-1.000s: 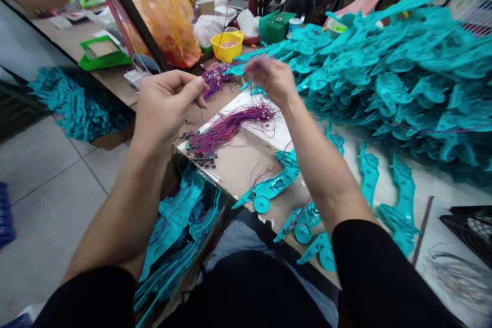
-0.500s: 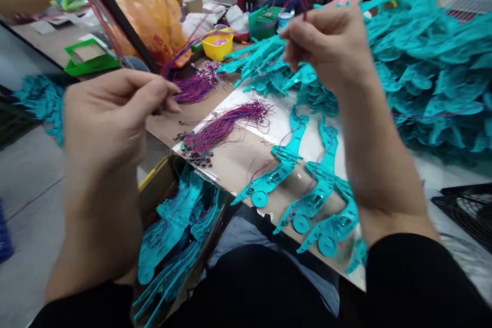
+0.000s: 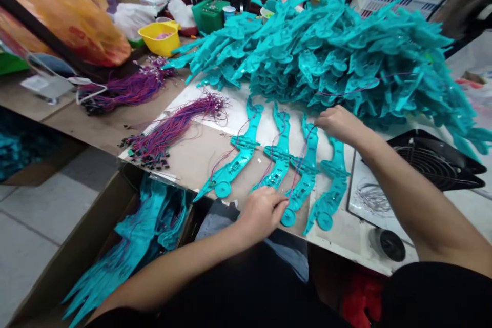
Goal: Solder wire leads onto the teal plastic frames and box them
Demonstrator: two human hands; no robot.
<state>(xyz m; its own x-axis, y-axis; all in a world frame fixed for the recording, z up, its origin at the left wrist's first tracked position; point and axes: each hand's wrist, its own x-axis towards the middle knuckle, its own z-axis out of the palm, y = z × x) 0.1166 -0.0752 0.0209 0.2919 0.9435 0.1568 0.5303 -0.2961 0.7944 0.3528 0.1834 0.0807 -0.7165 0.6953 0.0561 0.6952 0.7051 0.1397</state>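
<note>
My left hand (image 3: 262,213) is closed in a pinch on the lower end of a thin red-and-purple wire (image 3: 301,160), by the table's front edge. The wire's upper end is pinched by my right hand (image 3: 339,124). Stretched between both hands, it runs over the third of several teal plastic parts (image 3: 309,149) laid in a row. The first part (image 3: 243,156) and second part (image 3: 282,138) have similar wires lying along them. To the right, another part (image 3: 335,187) shows no wire on top. My fingers hide the wire's tips.
Bundled wires (image 3: 175,125) lie left of the row, with a second bundle (image 3: 128,86) behind. A large heap of teal parts (image 3: 319,56) fills the back. A black fan (image 3: 426,161) and a dark round container (image 3: 390,246) stand right. Below left, an open box (image 3: 88,223) holds teal parts.
Both hands have come down from raised positions to the row, now with a wire drawn between them over the third part. The view has swung to the right.
</note>
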